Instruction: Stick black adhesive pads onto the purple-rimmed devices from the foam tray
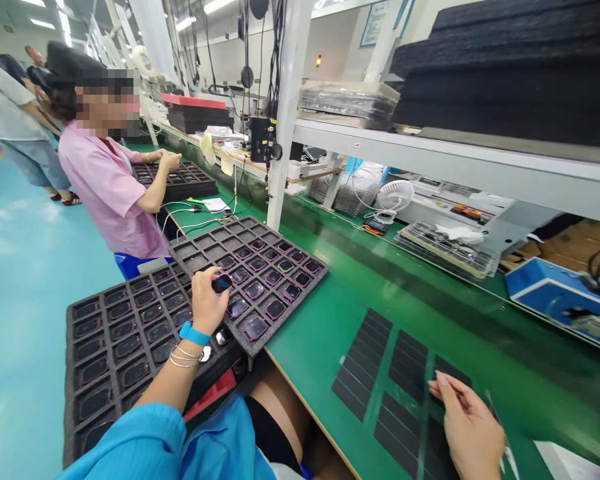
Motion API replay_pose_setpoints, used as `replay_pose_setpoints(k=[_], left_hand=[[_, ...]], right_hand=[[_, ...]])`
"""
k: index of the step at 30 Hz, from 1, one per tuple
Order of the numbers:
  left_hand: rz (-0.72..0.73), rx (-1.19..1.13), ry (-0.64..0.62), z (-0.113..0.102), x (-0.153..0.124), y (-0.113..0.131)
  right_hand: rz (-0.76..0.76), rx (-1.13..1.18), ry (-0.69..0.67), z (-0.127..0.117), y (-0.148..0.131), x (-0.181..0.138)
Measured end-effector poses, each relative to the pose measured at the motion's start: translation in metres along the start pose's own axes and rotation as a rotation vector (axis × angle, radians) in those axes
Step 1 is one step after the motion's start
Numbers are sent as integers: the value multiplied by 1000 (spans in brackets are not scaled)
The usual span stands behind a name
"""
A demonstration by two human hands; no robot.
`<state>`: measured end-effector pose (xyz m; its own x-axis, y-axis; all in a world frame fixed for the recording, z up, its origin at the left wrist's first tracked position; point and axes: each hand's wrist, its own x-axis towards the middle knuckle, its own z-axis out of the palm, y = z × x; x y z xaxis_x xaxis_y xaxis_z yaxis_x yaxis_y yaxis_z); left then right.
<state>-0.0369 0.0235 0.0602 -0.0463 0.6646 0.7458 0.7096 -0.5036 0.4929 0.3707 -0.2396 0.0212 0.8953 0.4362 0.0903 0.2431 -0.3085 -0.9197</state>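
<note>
Bright, cool light falls from ceiling tubes (pixel 43 23) at upper left, with pale glare on the turquoise floor (pixel 20 280) and a soft sheen on the green worktop (pixel 305 333). Wide-angle distortion tilts the white post (pixel 289 113) and stretches the edges — the black foam stack (pixel 490 80) looks smeared — while coarse pixels mask a co-worker's face (pixel 107 99).

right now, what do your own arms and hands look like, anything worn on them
Both hands are gloveless. Above the left hand sit a bright blue wristband and thin silvery bangles; farther up the arm is a loose blue sleeve. The right hand shows no ring; its sleeve is out of view.
</note>
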Motion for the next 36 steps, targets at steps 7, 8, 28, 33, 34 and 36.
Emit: replay_pose_setpoints(k=[7,8,28,33,34,36], left_hand=[[-7,14,8,5,-2,3],[-7,15,11,6,-3,3],[-21,6,4,8,-4,5],[-18,0,5,7,-4,6],[-20,4,5,7,-3,6],[-29,14,5,6,-3,6]], right_hand=[[4,-1,11,0,-1,-3],[7,2,9,-1,-2,-3],[-40,-54,-1,-3,-4,-6],[-38,-62,-4,-2,-5,-6],[-32,-66,-4,-2,-6,-6],[-18,-81,-5,-2,-10,-8]])
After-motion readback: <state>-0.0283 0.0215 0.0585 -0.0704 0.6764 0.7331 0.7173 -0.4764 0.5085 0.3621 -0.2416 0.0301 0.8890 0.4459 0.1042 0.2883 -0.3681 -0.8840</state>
